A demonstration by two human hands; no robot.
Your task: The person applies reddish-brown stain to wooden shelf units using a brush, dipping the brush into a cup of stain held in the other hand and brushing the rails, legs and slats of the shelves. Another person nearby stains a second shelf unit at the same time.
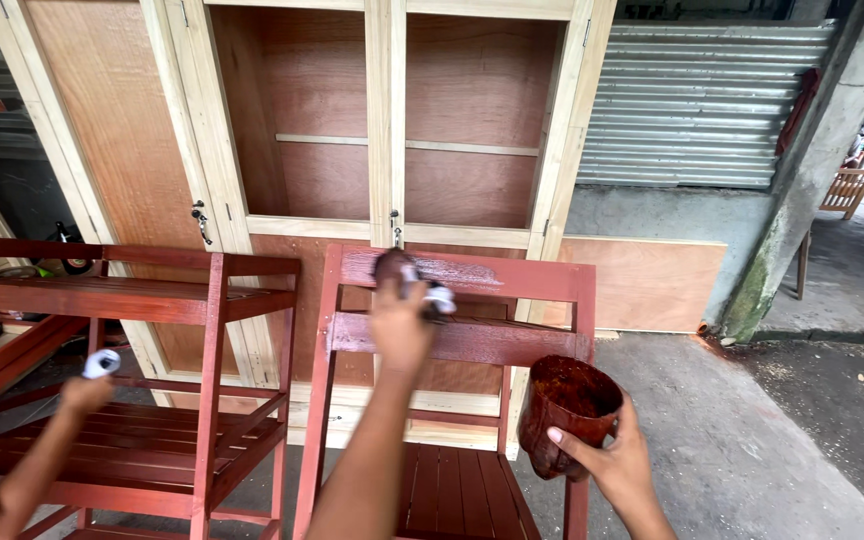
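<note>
Here the left hand [399, 322] grips a brush [422, 285] against the red chair [512, 278]; the right hand [617, 465] clasps a stained cup [564, 412].

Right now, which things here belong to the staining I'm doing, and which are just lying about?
In use:
left hand holding the brush
right hand holding the stain-coated cup
red chair

Lying about:
pale wood cabinet
plywood sheet
red rack, where a co-worker's hand is working
</note>
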